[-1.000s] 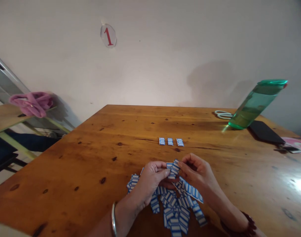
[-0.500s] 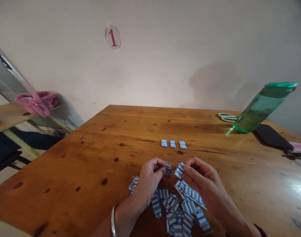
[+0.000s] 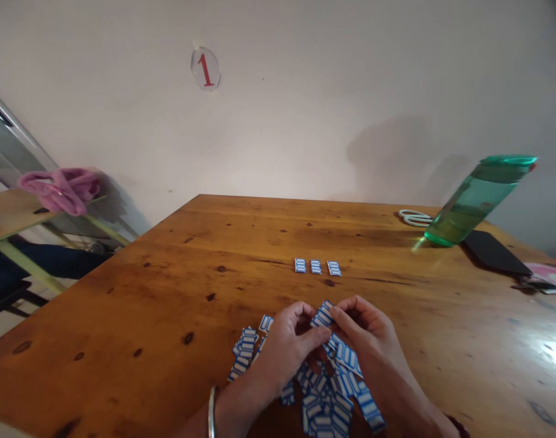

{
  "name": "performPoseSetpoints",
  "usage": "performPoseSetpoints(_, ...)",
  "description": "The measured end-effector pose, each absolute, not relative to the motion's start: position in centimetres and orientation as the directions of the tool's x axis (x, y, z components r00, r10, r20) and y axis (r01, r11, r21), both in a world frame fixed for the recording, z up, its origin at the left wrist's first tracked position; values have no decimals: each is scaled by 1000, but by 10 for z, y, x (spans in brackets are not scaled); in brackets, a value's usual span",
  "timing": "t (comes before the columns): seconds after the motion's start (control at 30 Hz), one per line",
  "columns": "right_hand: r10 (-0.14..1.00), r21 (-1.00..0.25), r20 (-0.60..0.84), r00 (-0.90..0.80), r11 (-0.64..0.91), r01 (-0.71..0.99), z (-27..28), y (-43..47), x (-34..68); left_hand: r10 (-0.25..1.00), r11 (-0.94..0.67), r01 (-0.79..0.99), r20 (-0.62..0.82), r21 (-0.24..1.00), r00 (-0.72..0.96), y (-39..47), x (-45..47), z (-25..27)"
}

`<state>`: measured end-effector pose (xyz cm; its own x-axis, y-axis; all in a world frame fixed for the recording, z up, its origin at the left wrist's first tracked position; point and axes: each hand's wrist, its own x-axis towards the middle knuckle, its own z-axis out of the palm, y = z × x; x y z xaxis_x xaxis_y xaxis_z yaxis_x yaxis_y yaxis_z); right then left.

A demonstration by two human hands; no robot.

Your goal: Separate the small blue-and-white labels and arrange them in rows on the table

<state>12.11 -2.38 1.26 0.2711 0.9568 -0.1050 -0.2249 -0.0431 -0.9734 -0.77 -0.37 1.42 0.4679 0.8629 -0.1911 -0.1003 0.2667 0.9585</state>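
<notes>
My right hand [image 3: 367, 334] pinches a small blue-and-white label strip [image 3: 323, 312] between thumb and fingers, above the table. My left hand [image 3: 289, 340] closes on the strip's left end, thumb in front and index finger behind. Below and between both hands lies a loose pile of similar label strips [image 3: 326, 404], partly hidden by the hands. A smaller heap of strips [image 3: 244, 353] sits left of my left wrist, with a single piece [image 3: 266, 323] beside it. Farther forward, three short label pieces [image 3: 316, 267] lie in a spaced row.
The wooden table [image 3: 177, 304] reaches a pale wall bearing a red number sign [image 3: 205, 69]. At the right are a green bottle [image 3: 479, 201], a white cable loop [image 3: 415, 218] and a dark flat case [image 3: 494, 252]. A pink cloth [image 3: 61, 190] rests on another table at left.
My left hand has moved right to meet the strip in my right hand. The small piece it pinched earlier no longer shows there. The single piece left of my left hand has come into view.
</notes>
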Motion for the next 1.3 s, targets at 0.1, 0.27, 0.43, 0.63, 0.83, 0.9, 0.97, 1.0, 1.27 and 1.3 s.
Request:
performPoseSetpoints(0.1, 971, -986, -41, 234, -1, -170, 14, -25, 120, 898, 260, -107, -200, 960, 391, -2, -8, 13)
performPoseSetpoints(0.27, 993, -998, 17, 120, 24, -53, 15, -25, 117, 940, 240, -147, -193, 960, 281, 2, -12, 17)
performPoseSetpoints(0.43, 999, -989, 43, -11, 44, 139, 10, -26, 118, 968, 65, 10, -65, 998, 243, 5, -15, 19)
performPoseSetpoints(0.63, 995, -984, 61, 80, 46, 175, 2, -24, 123, 945, 119, -77, -89, 990, 314, 3, -12, 16)
performPoseSetpoints(0.83, 997, -999, 31, 75, 28, 42, 4, -24, 120, 937, 201, -128, -152, 971, 314, 1, -9, 10)
performPoseSetpoints(0.9, 997, -998, 36, 66, 33, 45, 4, -25, 119, 936, 219, -135, -169, 966, 309, 2, -9, 10)
performPoseSetpoints(0.97, 997, -997, 48, 60, 44, 68, 5, -25, 118, 939, 210, -136, -161, 968, 303, 2, -10, 10)
performPoseSetpoints(1.0, 996, -995, 59, 61, 54, 85, 6, -25, 118, 942, 199, -134, -152, 971, 300, 3, -10, 10)
performPoseSetpoints(1.27, 994, -959, 102, 31, 90, 267, 8, -26, 119, 939, 208, -138, -158, 968, 306, 1, -9, 13)
performPoseSetpoints(1.3, 995, -958, 93, 25, 83, 276, 8, -26, 119, 937, 216, -139, -165, 966, 308, 1, -9, 14)
